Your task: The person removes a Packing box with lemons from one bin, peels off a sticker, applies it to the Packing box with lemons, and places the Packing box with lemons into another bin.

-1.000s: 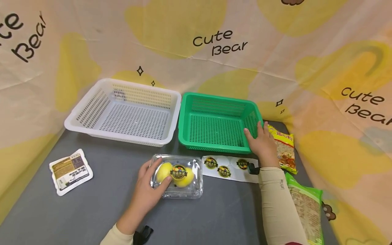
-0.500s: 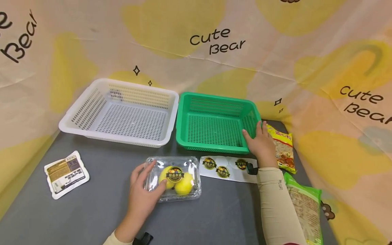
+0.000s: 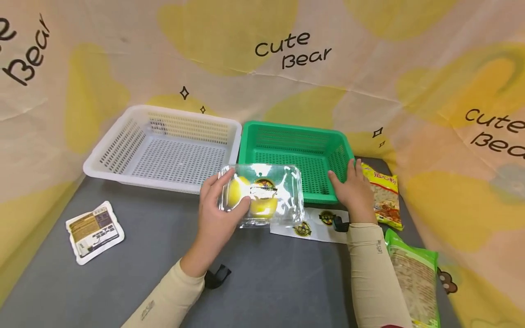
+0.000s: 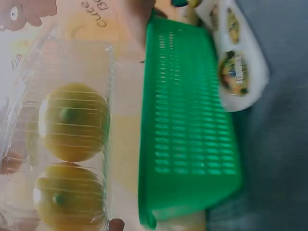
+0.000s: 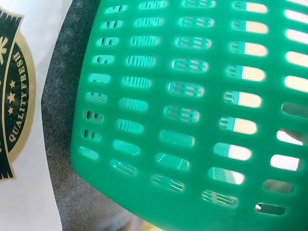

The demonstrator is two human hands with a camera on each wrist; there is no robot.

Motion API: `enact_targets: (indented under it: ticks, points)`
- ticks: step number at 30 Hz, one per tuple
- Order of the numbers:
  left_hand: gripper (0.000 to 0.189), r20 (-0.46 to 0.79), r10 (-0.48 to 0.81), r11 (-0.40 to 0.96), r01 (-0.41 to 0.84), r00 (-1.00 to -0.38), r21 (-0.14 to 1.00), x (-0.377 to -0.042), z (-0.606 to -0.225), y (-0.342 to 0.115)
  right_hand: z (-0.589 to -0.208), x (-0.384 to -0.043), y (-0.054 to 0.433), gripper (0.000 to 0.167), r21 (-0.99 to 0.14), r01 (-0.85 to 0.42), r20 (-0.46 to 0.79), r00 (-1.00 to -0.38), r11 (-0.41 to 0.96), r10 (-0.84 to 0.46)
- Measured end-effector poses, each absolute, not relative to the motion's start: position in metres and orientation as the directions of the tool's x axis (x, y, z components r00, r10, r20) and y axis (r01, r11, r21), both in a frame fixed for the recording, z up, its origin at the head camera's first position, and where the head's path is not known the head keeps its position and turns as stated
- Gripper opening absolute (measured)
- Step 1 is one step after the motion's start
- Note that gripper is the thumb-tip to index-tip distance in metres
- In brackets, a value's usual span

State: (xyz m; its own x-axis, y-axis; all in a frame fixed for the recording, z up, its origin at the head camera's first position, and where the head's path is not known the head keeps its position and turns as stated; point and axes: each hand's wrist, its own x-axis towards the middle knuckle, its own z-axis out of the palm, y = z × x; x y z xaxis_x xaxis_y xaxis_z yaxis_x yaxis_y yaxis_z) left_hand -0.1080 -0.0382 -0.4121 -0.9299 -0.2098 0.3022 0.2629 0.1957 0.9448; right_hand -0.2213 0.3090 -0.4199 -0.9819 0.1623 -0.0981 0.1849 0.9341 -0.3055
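Note:
My left hand [image 3: 219,209] holds a clear plastic fruit box [image 3: 287,193], thumb on its lid and fingers along the left end. Two round yellow fruits [image 4: 74,120] lie inside, and a dark round label sits on the lid. The box is raised off the table, in front of the green basket [image 3: 297,199] and overlapping its near left part in the head view. At that basket's right rim, my right hand [image 3: 356,193] grips with its thumb towards the inside and its fingers towards the outside. In the right wrist view the perforated green wall fills most of the picture.
A white basket [image 3: 160,183] stands left of the green one. On the table lie a sticker sheet [image 3: 324,234], a white-edged flat packet [image 3: 95,232] at left, and a yellow bag [image 3: 385,200] and a green bag [image 3: 414,273] at right. A patterned cloth hangs behind.
My left hand has lifted the fruit box off the table and moved it forward and right, over part of the sticker sheet. The right hand has stayed at the green basket's rim.

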Motion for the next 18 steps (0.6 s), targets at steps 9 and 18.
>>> enact_targets:
  ticks: [9,18]
  points:
    - [0.068,0.280,-0.132,0.180,0.255,-0.951,0.950,-0.184,-0.391,0.003,-0.420,-0.221,0.309,0.099,-0.306,0.218,-0.109,-0.975,0.927,0.194]
    - [0.069,0.172,-0.104,0.282,0.136,-0.980,0.950,-0.238,-0.393,0.040,-0.421,-0.223,0.311,0.099,-0.307,0.211,-0.088,-0.977,0.928,0.193]
